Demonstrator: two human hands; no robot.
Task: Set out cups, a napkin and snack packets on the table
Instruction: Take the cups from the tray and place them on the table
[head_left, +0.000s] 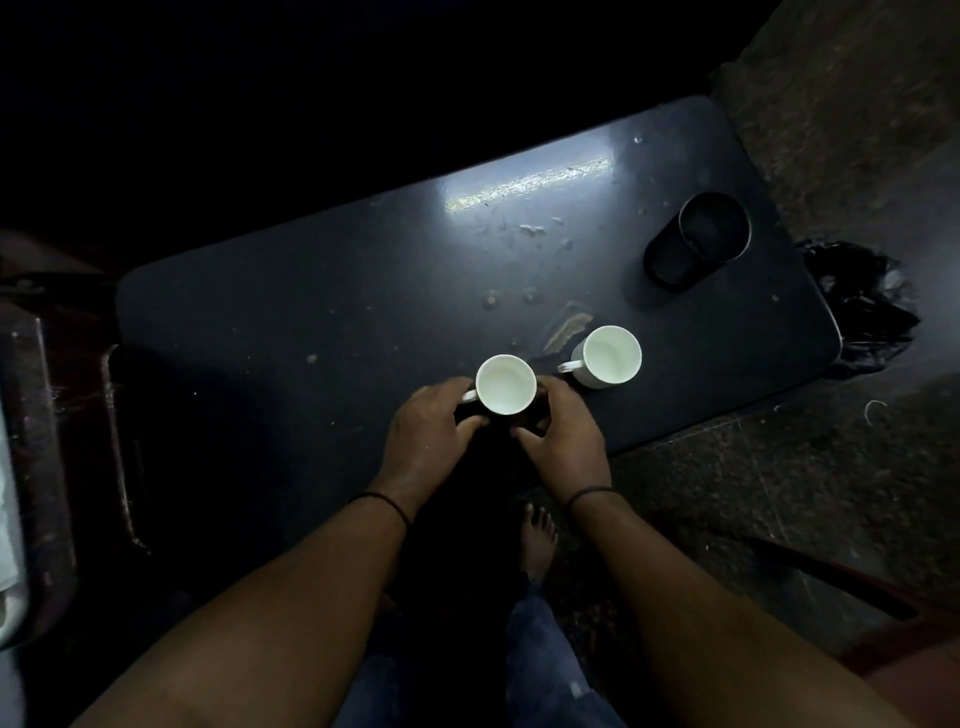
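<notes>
The left hand (428, 428) and right hand (563, 436) grip a white cup (505, 385) from opposite sides, fingers curled round its body, close to the near edge of the dark tabletop (291, 312). A second white cup (608, 356) stands upright just to the right, apart from the first. A dark cylindrical container (698, 240) stands near the far right corner; the left half of the tabletop lies open.

left hand (434, 422), right hand (563, 432) curled, facing inward
</notes>
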